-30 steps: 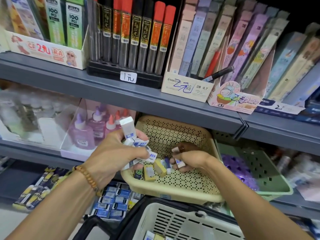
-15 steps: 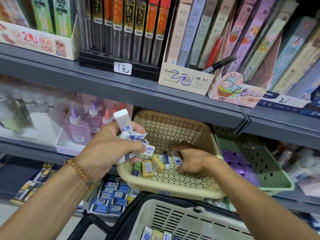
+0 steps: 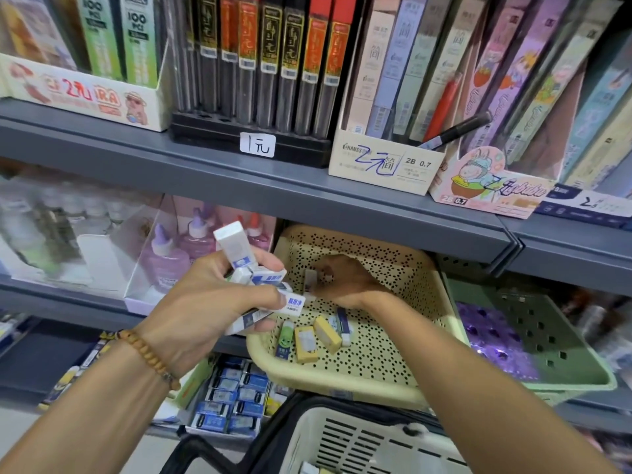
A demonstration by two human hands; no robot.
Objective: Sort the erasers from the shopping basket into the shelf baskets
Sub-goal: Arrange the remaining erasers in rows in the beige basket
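Observation:
My left hand (image 3: 208,302) grips a bunch of white-and-blue erasers (image 3: 263,285), one sticking up above the fingers, just left of the cream perforated shelf basket (image 3: 403,371). My right hand (image 3: 345,280) reaches inside that basket and pinches a small white eraser (image 3: 310,278) near its back left. Several erasers lie on the basket floor: a green one (image 3: 285,338), two yellow ones (image 3: 306,343) and a white-and-blue one (image 3: 342,321). The white shopping basket (image 3: 369,443) with black rim sits at the bottom edge, a few erasers showing inside.
A green shelf basket (image 3: 547,340) holding purple items stands right of the cream one. Glue bottles (image 3: 164,261) stand in a clear box to the left. Boxed blue erasers (image 3: 232,395) fill the lower shelf. The grey shelf edge (image 3: 307,196) overhangs the baskets, with lead tubes above.
My right hand moved from the erasers at the basket front up towards the back left, now pinching a white eraser. My left hand kept its bunch and barely shifted.

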